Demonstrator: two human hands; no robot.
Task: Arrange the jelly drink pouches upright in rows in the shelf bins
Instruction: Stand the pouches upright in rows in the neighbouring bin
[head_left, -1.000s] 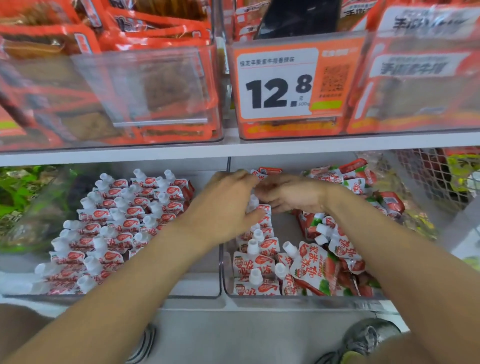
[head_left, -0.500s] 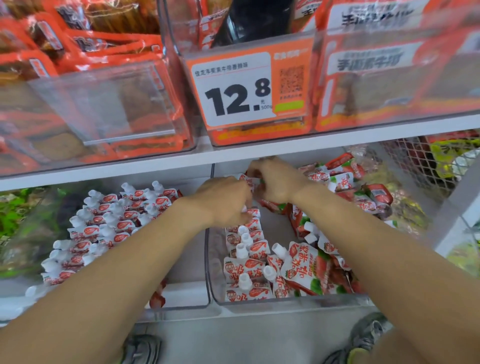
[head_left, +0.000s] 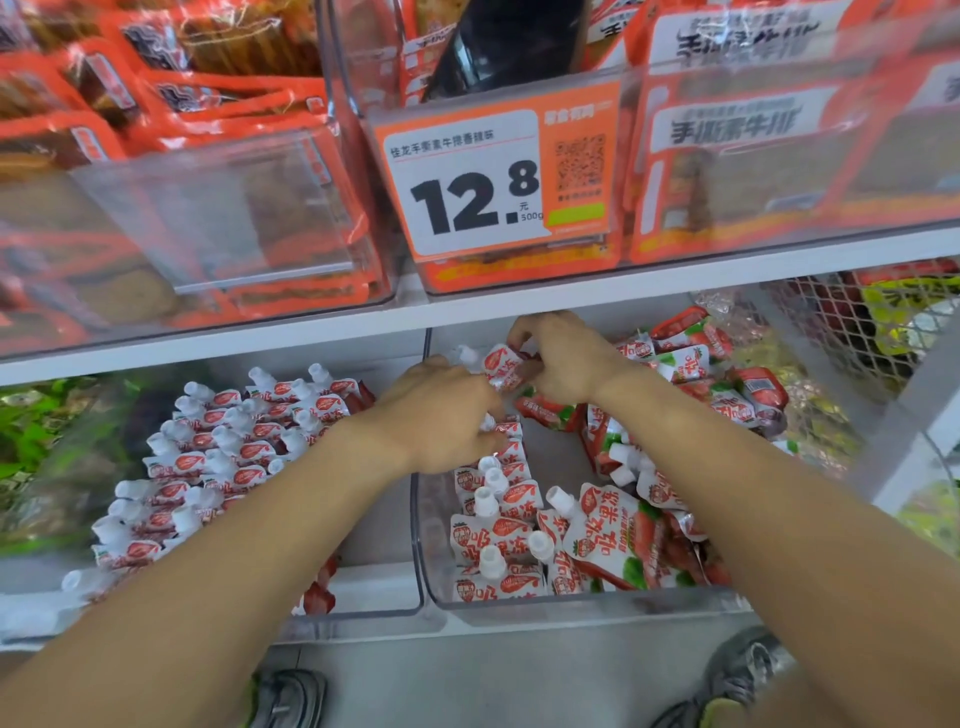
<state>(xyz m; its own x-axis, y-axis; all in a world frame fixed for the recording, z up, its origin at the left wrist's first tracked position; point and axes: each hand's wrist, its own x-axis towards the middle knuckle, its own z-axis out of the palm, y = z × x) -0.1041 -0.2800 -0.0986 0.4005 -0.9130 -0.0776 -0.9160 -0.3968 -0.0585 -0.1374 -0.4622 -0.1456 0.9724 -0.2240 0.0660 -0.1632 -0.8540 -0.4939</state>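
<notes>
Red-and-white jelly drink pouches with white caps fill two clear bins on the lower shelf. The left bin (head_left: 384, 605) holds tidy upright rows (head_left: 223, 447). In the right bin (head_left: 582, 605) one upright row (head_left: 496, 525) runs along the left wall, and loose pouches (head_left: 691, 395) lie in a heap on the right. My right hand (head_left: 563, 358) pinches one pouch (head_left: 501, 366) at the back of that bin. My left hand (head_left: 441, 415) rests on the row's far end, fingers curled against the pouches; I cannot see whether it grips one.
The upper shelf (head_left: 519, 306) hangs low over the bins and carries clear bins of orange snack packs and a price tag (head_left: 493, 182) reading 12.8. A white mesh panel (head_left: 852, 332) stands at the right. My shoes (head_left: 291, 696) show on the floor below.
Both hands have moved toward the back of the right bin. My right hand now holds a pouch raised above the row's far end. The camera has drifted left.
</notes>
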